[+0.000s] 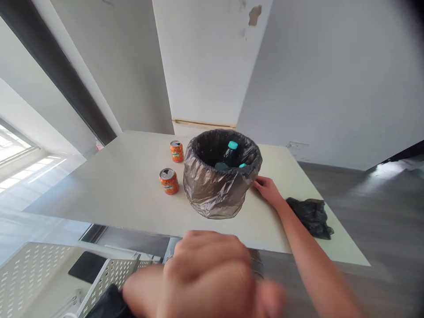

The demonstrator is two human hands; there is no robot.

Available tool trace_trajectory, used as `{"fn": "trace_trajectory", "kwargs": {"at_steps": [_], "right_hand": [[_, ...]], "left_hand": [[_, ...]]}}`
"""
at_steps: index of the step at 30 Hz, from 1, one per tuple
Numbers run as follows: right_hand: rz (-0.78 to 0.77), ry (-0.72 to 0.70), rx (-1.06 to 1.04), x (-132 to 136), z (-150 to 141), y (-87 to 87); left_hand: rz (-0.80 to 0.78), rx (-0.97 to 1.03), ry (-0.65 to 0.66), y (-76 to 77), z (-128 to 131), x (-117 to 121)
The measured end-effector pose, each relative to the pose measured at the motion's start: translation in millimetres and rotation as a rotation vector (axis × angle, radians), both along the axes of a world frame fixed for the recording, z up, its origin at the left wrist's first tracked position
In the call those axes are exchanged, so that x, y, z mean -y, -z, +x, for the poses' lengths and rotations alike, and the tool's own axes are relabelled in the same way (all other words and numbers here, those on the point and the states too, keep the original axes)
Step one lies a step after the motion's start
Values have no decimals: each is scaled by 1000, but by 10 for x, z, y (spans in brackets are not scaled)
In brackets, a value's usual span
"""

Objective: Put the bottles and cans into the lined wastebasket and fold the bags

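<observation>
Bag-lined bin (215,196) stands on the worktop (132,176), and its likeliest trouble is tipping or sliding: an uneven push from one side could shift it toward the near edge or into the near orange can (169,183), which sits just beside it. The far orange can (177,153) is close too, and since both cans look opened, a knock might spill any remains. The loose liner could also slip off the rim if tugged, and the capped bottle (231,152) inside could shift if the bin leans.

The bin lies beyond the left hand (212,269) and to the left of the right hand (266,190). The right hand's fingers meet its lower right side; their ends are hidden, so I cannot tell how firm the contact is. The left hand is blurred close to the camera, knuckles up, fingers curled under; whether it holds anything I cannot tell.
</observation>
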State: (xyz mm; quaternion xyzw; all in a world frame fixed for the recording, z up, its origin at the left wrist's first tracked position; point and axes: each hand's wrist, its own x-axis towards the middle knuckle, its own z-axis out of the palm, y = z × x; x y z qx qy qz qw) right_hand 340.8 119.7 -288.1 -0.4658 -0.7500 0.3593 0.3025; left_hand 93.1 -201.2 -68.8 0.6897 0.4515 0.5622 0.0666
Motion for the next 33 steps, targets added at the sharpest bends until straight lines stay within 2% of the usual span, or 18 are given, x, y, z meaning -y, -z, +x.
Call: {"fn": "trace_trajectory", "kwargs": {"at_steps": [2,4,8,10,12,14,18,20,23,27,29,30,33], "right_hand": [[-20,3,-4,30,-13,-19],[-24,16,-3,55,-32,-47],[-9,28,17,78,-72,-91],[-2,22,29,76,-80,-90],[6,12,40,67,-76,-69],[11,4,52,54,-60,-36],[10,3,66,26,-27,15],[10,7,67,20,-23,25],[17,8,67,25,-31,25],[21,12,64,36,-45,12],[24,20,69,38,-49,-1],[26,24,71,38,-51,-9],[21,22,65,35,-53,-35]], "left_hand": [[-106,194,-67,163,-58,-173],[-293,337,-138,438,-179,-336],[-533,436,-197,1010,-479,-547],[-564,421,-257,1177,-594,-569],[-551,369,-330,1250,-688,-554],[-500,294,-441,1266,-793,-535],[-323,135,-808,1257,-1101,-605],[-307,77,-888,1265,-1279,-715],[-414,18,-810,1301,-1492,-933],[-563,-77,-659,1296,-1600,-1134],[-534,-46,-692,1174,-1602,-1130],[-479,-10,-743,1065,-1598,-1100],[-176,91,-916,567,-1563,-956]]}}
